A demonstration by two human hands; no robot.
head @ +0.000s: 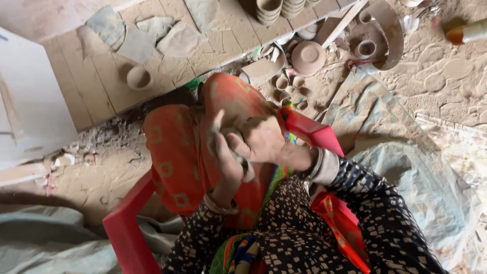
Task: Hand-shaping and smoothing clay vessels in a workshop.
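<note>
Both my hands meet over my lap, above orange patterned cloth point(175, 152). My left hand point(223, 160) and my right hand point(264, 139) are closed together around a small lump of grey clay point(234, 136), pressing it between fingers and palms. The clay is mostly hidden by my fingers. Both hands are smeared with clay. Bangles sit on both wrists, and my sleeves are dark with white spots. I sit on a red plastic chair point(127, 228).
A wooden board point(101, 86) ahead carries flat clay slabs point(137, 43) and a small clay cup point(139, 77). Stacked clay cups point(268, 10), a clay bowl point(308, 57) and several small cups point(289, 89) lie on the dusty ground. A grey plastic sheet point(406, 167) spreads at right.
</note>
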